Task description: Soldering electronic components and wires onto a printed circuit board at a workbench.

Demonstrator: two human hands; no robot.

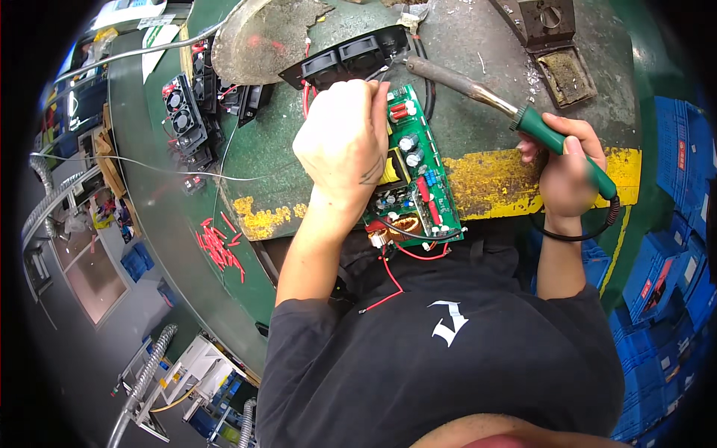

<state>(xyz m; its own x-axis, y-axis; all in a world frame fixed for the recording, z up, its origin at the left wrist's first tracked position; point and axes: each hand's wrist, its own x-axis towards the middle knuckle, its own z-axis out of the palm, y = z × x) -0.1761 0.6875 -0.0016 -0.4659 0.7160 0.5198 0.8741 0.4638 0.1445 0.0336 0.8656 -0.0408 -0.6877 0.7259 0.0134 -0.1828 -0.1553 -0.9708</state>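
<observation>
My right hand (pixel 567 164) is wrapped around the green handle of a soldering iron (pixel 539 125). Its metal shaft points up and left, and the tip is close to a black panel with two fans (pixel 351 60). Fingers curled and closed, my left hand (pixel 340 142) is over the left edge of a green circuit board (pixel 441 172). Whatever those fingers pinch near the panel is hidden by the hand. Capacitors, a yellow-wrapped transformer (pixel 392 168) and a copper coil (pixel 405 224) are mounted on the board. A red wire (pixel 392 276) hangs from its near end.
A dark iron stand with a sponge tray (pixel 565 75) is at the far right of the worn bench. More fan assemblies (pixel 183 116) and a pile of small red sleeves (pixel 218 246) lie to the left. Blue crates (pixel 657 276) are stacked at the right.
</observation>
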